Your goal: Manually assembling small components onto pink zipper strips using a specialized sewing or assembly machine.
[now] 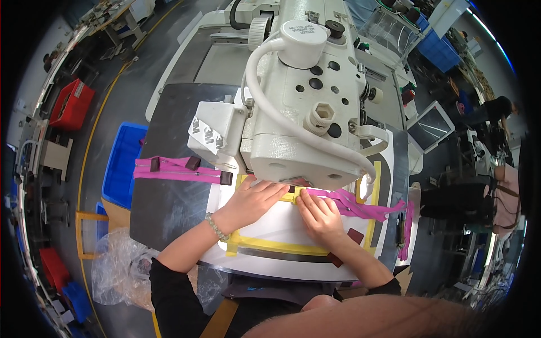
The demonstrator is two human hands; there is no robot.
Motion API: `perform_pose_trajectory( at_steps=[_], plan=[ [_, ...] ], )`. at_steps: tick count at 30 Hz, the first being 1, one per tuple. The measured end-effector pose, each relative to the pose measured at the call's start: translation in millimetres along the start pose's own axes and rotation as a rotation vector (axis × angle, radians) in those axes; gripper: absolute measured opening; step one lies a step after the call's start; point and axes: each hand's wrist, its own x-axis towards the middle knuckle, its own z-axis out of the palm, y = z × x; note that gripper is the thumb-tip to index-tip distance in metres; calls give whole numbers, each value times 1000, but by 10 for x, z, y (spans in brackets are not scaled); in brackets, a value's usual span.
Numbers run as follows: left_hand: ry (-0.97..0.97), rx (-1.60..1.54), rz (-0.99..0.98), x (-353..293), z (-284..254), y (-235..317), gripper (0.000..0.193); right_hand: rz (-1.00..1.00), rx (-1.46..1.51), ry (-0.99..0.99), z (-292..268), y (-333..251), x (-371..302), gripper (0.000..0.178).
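My left hand lies palm down under the head of a white sewing machine, its fingers stretched toward a small dark patch. From the other side, my right hand presses its extended fingertips on yellow tape beside that patch. A magenta zipper runs to the right from beneath the right fingertips. Whether it reaches under the patch is hidden. Another magenta zipper, with dark patches on it, lies left of my left hand. Both hands rest on a white sheet edged with yellow tape.
A blue bin stands left of the dark machine plate. Below it sits crumpled clear plastic. Dark red pieces lie by my right forearm. A tablet-like screen and a person are at the right.
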Motion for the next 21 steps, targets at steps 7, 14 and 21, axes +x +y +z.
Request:
perform_pose_trajectory(
  at_steps=[7,14,21],
  plan=[
    [-17,-24,-19,62,-78,66,36,35,-268,-169,-51,-260,26,45],
    [-60,-146,-65,7,20,46,35,115,-358,-327,-107,-440,79,55],
    [-70,-176,-71,-26,27,16,32,76,-355,-307,-81,-369,74,48]
  ],
)
